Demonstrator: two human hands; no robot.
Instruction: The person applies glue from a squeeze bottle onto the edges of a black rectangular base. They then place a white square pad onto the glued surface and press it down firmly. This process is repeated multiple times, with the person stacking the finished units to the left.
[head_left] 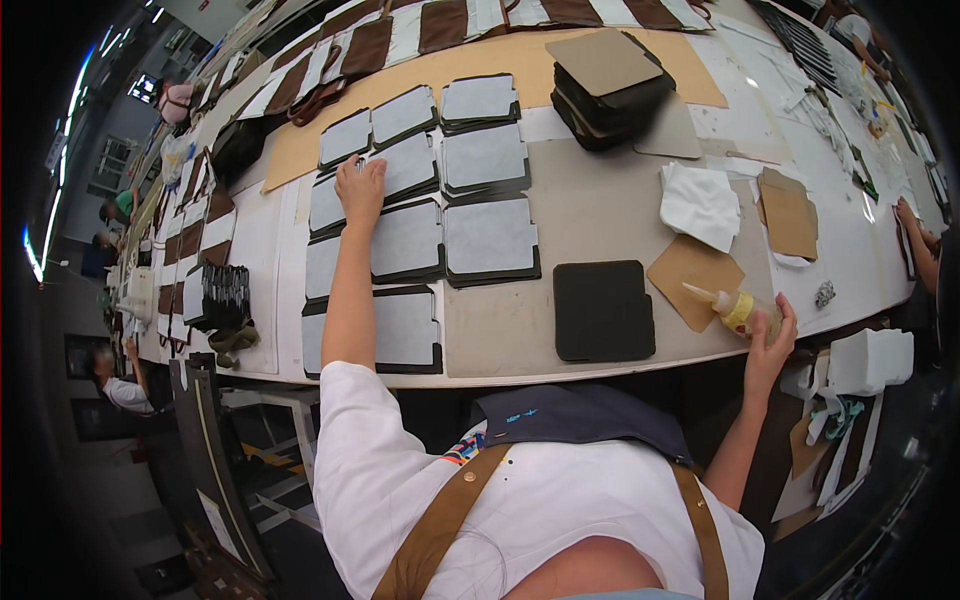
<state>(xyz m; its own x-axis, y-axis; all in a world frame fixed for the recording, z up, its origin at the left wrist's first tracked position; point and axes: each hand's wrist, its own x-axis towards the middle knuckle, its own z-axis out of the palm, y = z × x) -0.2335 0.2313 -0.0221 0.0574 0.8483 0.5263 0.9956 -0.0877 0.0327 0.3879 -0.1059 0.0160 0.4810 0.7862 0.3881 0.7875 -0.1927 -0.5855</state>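
Observation:
My right hand (pixel 772 342) is wrapped round a squeeze glue bottle (pixel 741 311) with a yellow label, tilted so its pale nozzle points left over a tan card (pixel 698 276). My left arm reaches far across the table. At its end my left hand (pixel 361 188), fingers bent and drawn together, rests among stacks of pale grey panels with black edges (pixel 407 162). What its fingertips hold, if anything, is hidden. More such panels (pixel 490 236) lie in rows beside that arm. In front of me is a flat black panel (pixel 602 311) with rounded corners.
A tall stack of black pieces (pixel 610 105) topped by a tan board stands at the back. White cloths (pixel 700 207) and brown cards (pixel 788 213) lie right. Brown-and-white strips (pixel 440 25) line the far side. Bundled dark pieces (pixel 217 296) sit left. Other people work beyond the table.

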